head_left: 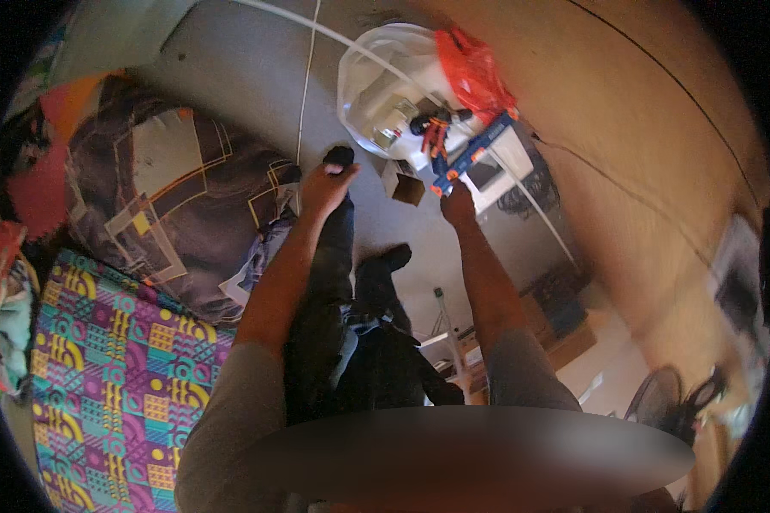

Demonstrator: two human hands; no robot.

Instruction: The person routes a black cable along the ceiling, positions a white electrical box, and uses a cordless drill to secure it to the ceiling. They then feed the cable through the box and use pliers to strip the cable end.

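Grips blue-and-orange item (475,155) with right hand (459,205); curls fingers of left hand (325,190) closed, cannot tell whether around anything. Note indistinct items (434,137) inside white bag (349,90), beside open box (402,183).

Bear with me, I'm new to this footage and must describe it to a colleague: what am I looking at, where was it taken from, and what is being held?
There is no machine here: a person works with two bare hands. The single picture comes from a wide fisheye camera worn on the head, looking down, so straight edges bend near the rim. The right hand grips the lower end of a long blue-and-orange item. The left hand looks curled; I can't tell whether it holds anything. On the grey floor are a whitish round container, a red plastic bag at its side and a small open cardboard box. A brightly patterned cloth lies at lower left.
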